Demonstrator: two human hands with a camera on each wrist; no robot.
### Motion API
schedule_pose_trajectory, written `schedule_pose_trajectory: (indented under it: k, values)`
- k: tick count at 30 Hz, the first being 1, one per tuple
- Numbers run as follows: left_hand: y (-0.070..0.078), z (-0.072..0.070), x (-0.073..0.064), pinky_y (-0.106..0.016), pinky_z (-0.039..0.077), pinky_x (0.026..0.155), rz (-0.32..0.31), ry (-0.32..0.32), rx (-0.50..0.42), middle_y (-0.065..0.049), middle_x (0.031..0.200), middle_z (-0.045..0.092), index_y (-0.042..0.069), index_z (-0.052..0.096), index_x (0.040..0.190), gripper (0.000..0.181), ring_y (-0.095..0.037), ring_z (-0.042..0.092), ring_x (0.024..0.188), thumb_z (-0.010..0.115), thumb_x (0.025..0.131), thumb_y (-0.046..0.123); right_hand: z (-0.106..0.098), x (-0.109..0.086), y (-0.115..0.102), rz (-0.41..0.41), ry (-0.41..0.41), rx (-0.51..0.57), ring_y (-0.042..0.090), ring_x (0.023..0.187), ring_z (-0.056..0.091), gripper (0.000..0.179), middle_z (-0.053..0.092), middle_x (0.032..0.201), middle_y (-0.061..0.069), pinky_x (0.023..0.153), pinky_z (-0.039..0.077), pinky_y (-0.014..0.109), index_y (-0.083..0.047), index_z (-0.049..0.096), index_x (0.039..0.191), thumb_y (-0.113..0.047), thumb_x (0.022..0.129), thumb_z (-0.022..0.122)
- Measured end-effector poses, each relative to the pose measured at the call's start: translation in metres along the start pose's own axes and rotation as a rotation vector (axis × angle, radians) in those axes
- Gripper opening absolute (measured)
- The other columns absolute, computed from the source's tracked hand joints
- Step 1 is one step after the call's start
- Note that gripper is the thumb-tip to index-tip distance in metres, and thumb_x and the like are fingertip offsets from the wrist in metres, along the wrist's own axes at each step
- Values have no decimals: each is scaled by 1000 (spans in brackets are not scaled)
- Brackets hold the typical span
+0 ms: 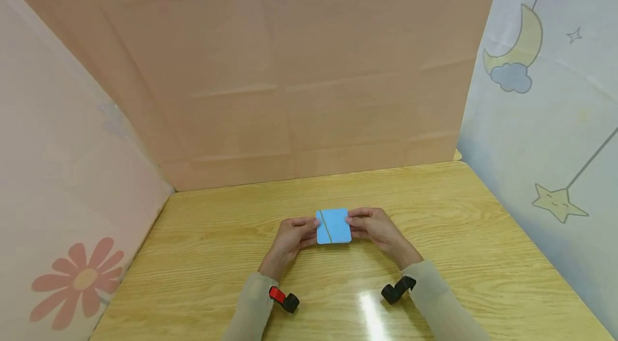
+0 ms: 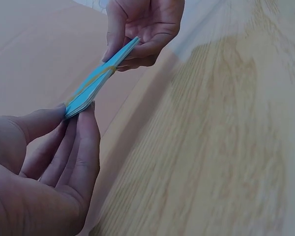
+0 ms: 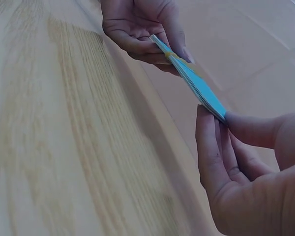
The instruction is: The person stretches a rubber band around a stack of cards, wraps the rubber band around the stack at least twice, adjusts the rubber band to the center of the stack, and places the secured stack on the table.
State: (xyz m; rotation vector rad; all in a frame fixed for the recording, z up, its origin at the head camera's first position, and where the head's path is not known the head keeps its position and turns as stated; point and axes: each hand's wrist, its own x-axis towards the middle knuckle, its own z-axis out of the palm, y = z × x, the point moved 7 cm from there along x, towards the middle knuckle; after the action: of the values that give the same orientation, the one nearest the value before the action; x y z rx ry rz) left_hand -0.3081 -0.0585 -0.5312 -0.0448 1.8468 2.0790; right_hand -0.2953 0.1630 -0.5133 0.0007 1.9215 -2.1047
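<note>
We see a glossy, light wood-grain table with a glare streak, a smooth matt blue stack of paper cards bound by a thin rubber band, and creased cloth backdrops.

Card stack held between two hands above a table.
The card stack sits above the table, between the left hand on its left and the right hand on its right; a backdrop panel stands behind.
</note>
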Motion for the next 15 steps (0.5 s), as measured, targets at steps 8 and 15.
schedule_pose_trajectory:
  k: [8,15]
  values:
    - [1,-1,0,-30,67,75,1,-6,21,-1,88,80,-8,73,124,32,-12,76,76,75,98,11,-1,1,4,36,15,-32,15,91,75,39,74,104,5,81,66,30,10,63,131,-12,100,71]
    - [4,-1,-3,-33,68,77,37,-31,62,-1,86,76,-9,73,122,31,-11,74,73,75,98,11,-1,1,1,21,-20,-69,17,96,76,38,76,108,8,87,66,35,10,65,128,-17,102,71]
